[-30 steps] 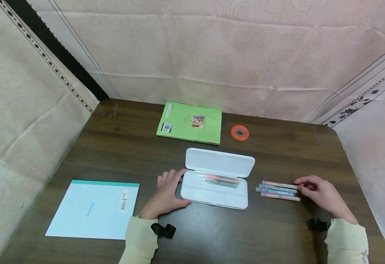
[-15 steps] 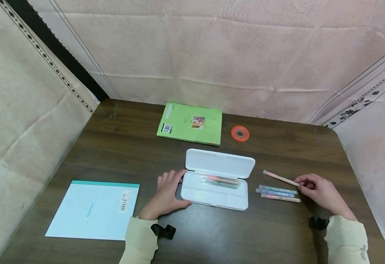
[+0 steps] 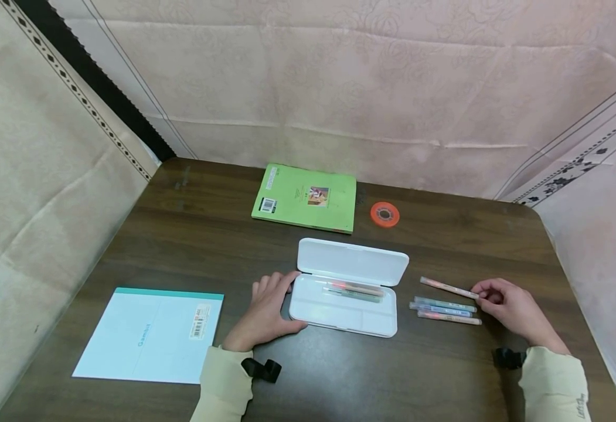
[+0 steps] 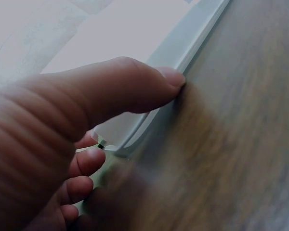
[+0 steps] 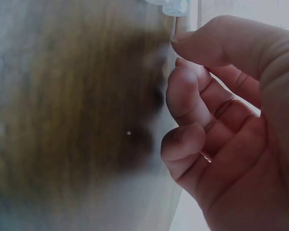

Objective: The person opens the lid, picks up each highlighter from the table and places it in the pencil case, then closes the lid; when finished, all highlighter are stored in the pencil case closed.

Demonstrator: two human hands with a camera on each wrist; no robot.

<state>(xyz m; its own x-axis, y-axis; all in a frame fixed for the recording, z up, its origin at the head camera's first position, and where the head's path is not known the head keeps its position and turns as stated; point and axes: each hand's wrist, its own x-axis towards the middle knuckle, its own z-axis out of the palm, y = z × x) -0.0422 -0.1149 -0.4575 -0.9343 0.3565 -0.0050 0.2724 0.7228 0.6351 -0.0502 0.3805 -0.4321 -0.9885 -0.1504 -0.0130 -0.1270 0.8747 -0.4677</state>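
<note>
An open white pencil case (image 3: 342, 319) lies mid-table with its lid (image 3: 352, 259) tipped back. Two or so pens (image 3: 357, 290) lie inside its far part. My left hand (image 3: 268, 308) holds the case at its left end, thumb along the front edge and fingers at the back-left corner. In the left wrist view the thumb (image 4: 135, 84) presses the case's rim. My right hand (image 3: 508, 308) pinches the near end of a pinkish pen (image 3: 447, 287) between thumb and fingertips. Just in front of that pen, several blue and pink pens (image 3: 445, 310) lie side by side on the table.
A pale blue notebook (image 3: 149, 337) with a teal strip lies at the left. Behind the case are a green book (image 3: 308, 196) and an orange ring-shaped roll (image 3: 384, 214). Patterned cloth (image 3: 339, 88) hangs along the table's back.
The right hand has drawn the pinkish pen away from the other pens; its far tip swung outward, then dropped slightly back. The left hand and case have stayed put.
</note>
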